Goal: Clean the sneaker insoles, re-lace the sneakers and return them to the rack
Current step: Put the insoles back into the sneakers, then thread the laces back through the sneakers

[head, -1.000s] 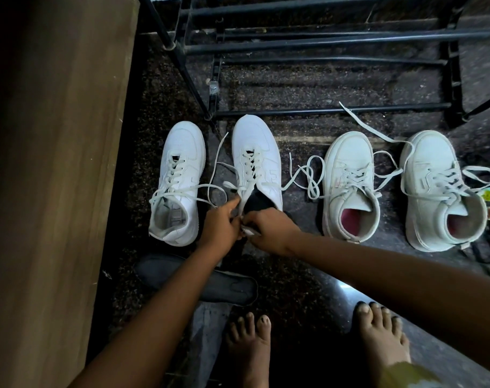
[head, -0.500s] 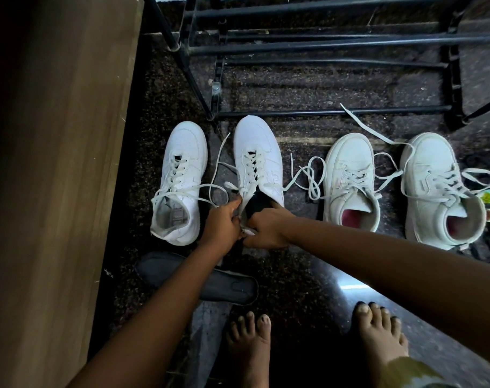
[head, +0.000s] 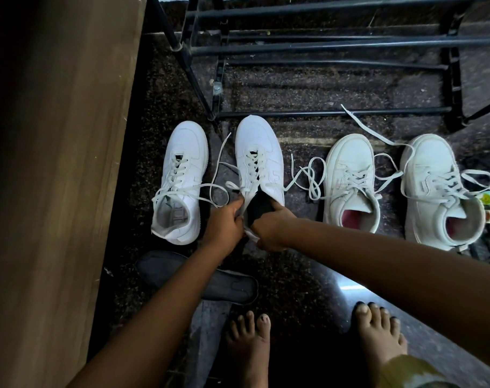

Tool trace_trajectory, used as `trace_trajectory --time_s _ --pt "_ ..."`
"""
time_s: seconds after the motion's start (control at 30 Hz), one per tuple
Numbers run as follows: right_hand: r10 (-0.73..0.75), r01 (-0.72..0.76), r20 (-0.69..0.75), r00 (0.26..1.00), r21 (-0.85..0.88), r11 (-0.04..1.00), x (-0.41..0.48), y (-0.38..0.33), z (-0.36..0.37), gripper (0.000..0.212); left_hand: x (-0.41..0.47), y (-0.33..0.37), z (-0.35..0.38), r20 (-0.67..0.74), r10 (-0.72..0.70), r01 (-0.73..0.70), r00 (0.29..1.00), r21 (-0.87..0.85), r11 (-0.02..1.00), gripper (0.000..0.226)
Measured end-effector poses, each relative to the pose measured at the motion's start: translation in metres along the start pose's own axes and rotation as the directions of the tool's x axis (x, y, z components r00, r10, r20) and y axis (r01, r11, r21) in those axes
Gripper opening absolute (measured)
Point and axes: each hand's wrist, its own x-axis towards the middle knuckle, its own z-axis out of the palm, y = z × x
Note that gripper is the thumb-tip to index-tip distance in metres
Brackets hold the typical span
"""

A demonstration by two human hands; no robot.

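Four white sneakers (head: 350,163) in a row on the floor (head: 294,275) before one black rack (head: 322,47). Left hand (head: 224,222) pinches the collar of the second sneaker (head: 259,152) from the left; right hand (head: 269,231) curls round its heel, thumb on the black insole (head: 259,205) inside. A second insole (head: 232,287) lies nearer (left forearm crosses it). One wooden cabinet (head: 65,163) at left.

Single view: head-worn, wide-angle. Looks forward and steeply down at the floor (head: 294,275) from standing height. The wearer's own feet (head: 249,340) lie at the bottom edge, forearms entering from below. Left hand (head: 224,219) and right hand (head: 269,231) meet at frame centre on a sneaker (head: 259,152). Rack (head: 322,47) bars cross the top edge, farthest from the lens. Wooden panel (head: 56,163) fills the left side.
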Motion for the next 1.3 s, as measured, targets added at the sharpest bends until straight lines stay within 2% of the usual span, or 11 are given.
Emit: trace_trajectory --time_s 0.27,0.53,0.67,0.77,0.87,0.9,0.97,1.03,1.13,1.23,1.3 --pt "0.059 -0.008 -0.386 0.921 0.133 0.991 -0.009 -0.003 0.036 0.016 -0.002 0.002 0.003 -0.030 0.031 -0.030 0.999 0.015 0.999 0.047" --pt "0.045 -0.022 -0.332 0.942 0.071 0.997 -0.013 -0.005 0.029 0.022 -0.006 -0.005 0.009 -0.088 0.069 -0.071 0.994 -0.011 0.997 0.050" --pt "0.032 -0.010 -0.289 0.957 0.079 0.997 -0.012 -0.004 0.028 0.025 -0.041 -0.023 0.026 -0.223 -0.122 0.058 0.967 -0.272 0.961 0.046" --pt "0.033 0.018 -0.454 0.890 0.107 0.994 -0.016 -0.002 0.037 0.037 -0.073 -0.037 0.040 -0.457 -0.436 0.205 0.775 -0.471 0.858 0.041" --pt "-0.076 0.107 -0.716 0.694 -0.002 0.994 -0.031 -0.006 0.052 0.049 -0.097 -0.077 0.066 -0.252 -0.884 0.668 0.393 -0.582 0.463 0.082" --pt "-0.161 0.157 -0.751 0.640 -0.078 0.985 -0.036 -0.011 0.059 0.048 -0.109 -0.089 0.085 -0.153 -0.876 0.667 0.458 -0.593 0.452 0.098" --pt "-0.324 0.290 -0.754 0.572 -0.184 0.939 -0.045 -0.024 0.074 0.041 -0.151 -0.108 0.131 -0.103 -0.596 0.481 0.796 -0.489 0.727 0.075" --pt "-0.430 0.398 -0.690 0.583 -0.219 0.891 -0.049 -0.038 0.087 0.033 -0.171 -0.096 0.153 -0.360 -0.414 0.313 0.836 -0.307 0.899 0.040" --pt "-0.462 0.447 -0.600 0.653 -0.187 0.875 -0.048 -0.053 0.095 0.043 -0.173 -0.045 0.131 -0.128 -0.341 0.280 0.931 -0.347 0.895 0.066" --pt "-0.362 0.424 -0.549 0.753 -0.015 0.905 -0.046 -0.061 0.088 0.052 -0.146 -0.168 0.200 -0.020 -0.449 0.347 0.893 -0.605 0.717 0.058" --pt "-0.268 0.365 -0.470 0.841 0.126 0.922 -0.045 -0.064 0.080 0.060 -0.124 -0.189 0.182 -0.063 -0.725 0.274 0.686 -0.900 0.338 0.028"
